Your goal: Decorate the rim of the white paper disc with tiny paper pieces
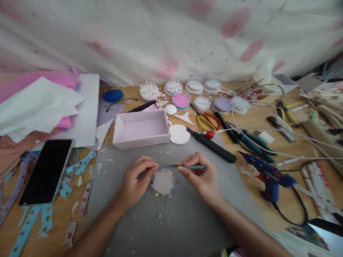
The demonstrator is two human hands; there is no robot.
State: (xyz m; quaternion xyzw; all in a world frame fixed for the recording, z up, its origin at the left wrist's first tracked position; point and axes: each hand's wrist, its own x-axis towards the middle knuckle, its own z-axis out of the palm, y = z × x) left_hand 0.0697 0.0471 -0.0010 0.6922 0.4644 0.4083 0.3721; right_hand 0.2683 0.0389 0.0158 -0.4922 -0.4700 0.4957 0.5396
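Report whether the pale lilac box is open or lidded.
Open: no lid covers the pale lilac box, and its inner walls and floor show from above.

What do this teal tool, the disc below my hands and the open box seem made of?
Teal tool: perhaps smooth plastic or coated metal, evenly coloured. Disc: probably matt card, its face dull. Box: maybe matt card or painted wood, straight-edged.

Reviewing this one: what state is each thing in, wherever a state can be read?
Left hand: fingers pinched by one end of the thin teal tool
Right hand: fingers closed on that tool
Thin teal tool: held roughly level
Decorated disc: lying on the grey mat
Phone: face up, screen dark
Pale box: upright, open-topped
Glue gun: red light lit
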